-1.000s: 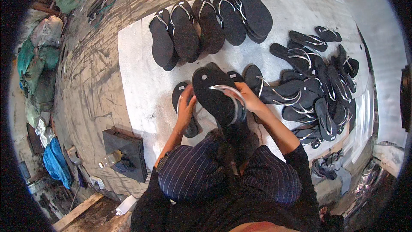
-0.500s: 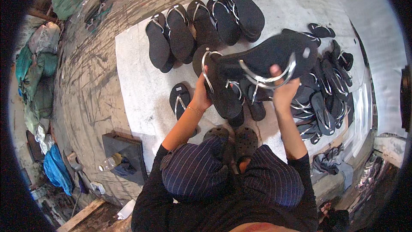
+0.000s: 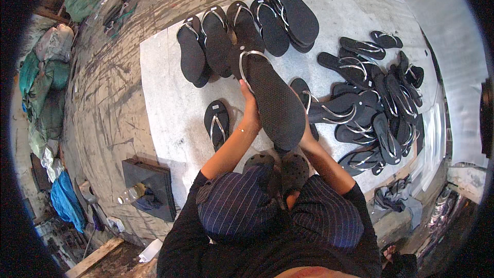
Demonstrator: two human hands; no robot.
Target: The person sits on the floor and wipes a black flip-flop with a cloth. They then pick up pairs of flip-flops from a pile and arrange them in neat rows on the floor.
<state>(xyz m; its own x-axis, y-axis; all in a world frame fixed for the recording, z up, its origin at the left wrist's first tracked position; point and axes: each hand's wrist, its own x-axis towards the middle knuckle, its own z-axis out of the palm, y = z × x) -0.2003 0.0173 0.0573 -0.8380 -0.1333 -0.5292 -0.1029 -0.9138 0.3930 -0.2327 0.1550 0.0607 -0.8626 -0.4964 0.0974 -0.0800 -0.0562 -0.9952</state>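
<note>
In front of me, a black flip-flop (image 3: 278,103) with a silver strap is held tilted, its toe end away from me. My left hand (image 3: 250,112) is closed on its left edge near the strap. At the heel's right side is my right hand (image 3: 309,138), gripping from behind, with its fingers mostly hidden by the sole. Whether a second flip-flop lies behind this one I cannot tell. A single small flip-flop (image 3: 216,123) rests left of my left hand; another flip-flop (image 3: 304,92) lies just right of the held one.
Paired black flip-flops (image 3: 216,41) stand in a row at the far side of a white sheet (image 3: 164,103). A loose heap of silver-strapped flip-flops (image 3: 386,110) is on the right. To the left, a bottle (image 3: 131,194) lies on a dark block (image 3: 154,177).
My right hand has come left and down from the heap to the held flip-flop's heel. The larger flip-flop it gripped by the straps no longer shows separately in that hand.
</note>
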